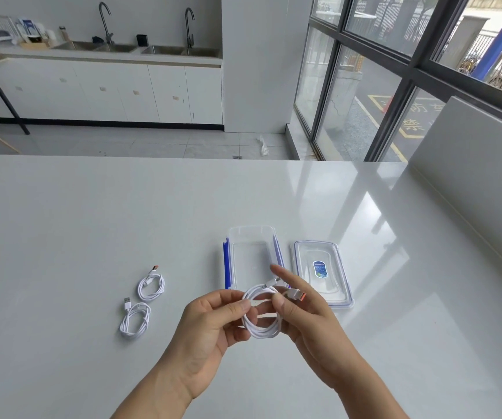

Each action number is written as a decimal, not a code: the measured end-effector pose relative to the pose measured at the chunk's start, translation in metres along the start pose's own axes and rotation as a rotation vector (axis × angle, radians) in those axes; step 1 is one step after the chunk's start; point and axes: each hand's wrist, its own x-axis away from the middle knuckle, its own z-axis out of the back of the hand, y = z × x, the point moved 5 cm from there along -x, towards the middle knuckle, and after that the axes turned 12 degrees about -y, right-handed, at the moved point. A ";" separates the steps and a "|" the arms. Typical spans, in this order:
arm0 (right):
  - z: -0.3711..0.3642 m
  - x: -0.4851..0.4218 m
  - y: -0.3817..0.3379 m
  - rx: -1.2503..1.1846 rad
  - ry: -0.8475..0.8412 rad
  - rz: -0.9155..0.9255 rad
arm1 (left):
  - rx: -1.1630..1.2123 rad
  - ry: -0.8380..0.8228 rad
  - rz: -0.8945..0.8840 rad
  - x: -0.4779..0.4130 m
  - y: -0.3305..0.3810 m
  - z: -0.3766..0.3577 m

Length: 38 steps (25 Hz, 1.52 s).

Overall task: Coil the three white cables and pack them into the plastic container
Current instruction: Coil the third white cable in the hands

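Left hand [213, 325] pinches the white cable [261, 328] at its loop's nine o'clock edge, right hand [301, 316] pinches the plug ends so nothing springs loose, the plastic container [342, 278] waiting open at one o'clock, two coiled cables [150, 287] parked on the tabletop [92, 222] at nine.

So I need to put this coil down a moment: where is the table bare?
Bare table lies left of the far coil and near coil, between them and the clipped piece, and beyond both pieces. Crowded: left hand, right hand and held coil crowd the clipped piece's near end; only a narrow gap to the labelled piece.
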 end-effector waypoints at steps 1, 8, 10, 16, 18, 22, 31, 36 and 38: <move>0.002 0.001 0.001 -0.002 0.008 -0.006 | 0.028 -0.003 -0.003 -0.001 0.001 0.000; 0.014 0.006 -0.014 -0.109 0.169 0.135 | 0.132 -0.031 0.001 -0.002 0.003 0.000; 0.017 0.003 -0.008 -0.272 0.259 0.112 | 0.164 -0.048 0.006 -0.002 0.002 -0.003; 0.046 0.016 -0.023 -0.424 0.372 0.150 | 0.202 -0.008 -0.037 0.003 0.009 0.009; 0.039 0.016 -0.014 -0.285 0.322 0.061 | 0.203 0.007 -0.033 0.004 0.009 0.013; 0.011 0.007 0.020 -0.266 0.181 -0.144 | 0.208 -0.004 -0.027 0.003 0.007 0.008; -0.001 -0.017 0.011 -0.493 0.181 -0.077 | 0.166 0.014 0.006 0.002 0.000 0.011; 0.010 -0.005 0.011 -0.395 0.437 0.151 | 0.174 0.083 -0.038 -0.001 0.003 0.015; 0.011 0.007 -0.001 -0.071 0.500 0.298 | 0.154 0.112 -0.034 -0.002 0.001 0.019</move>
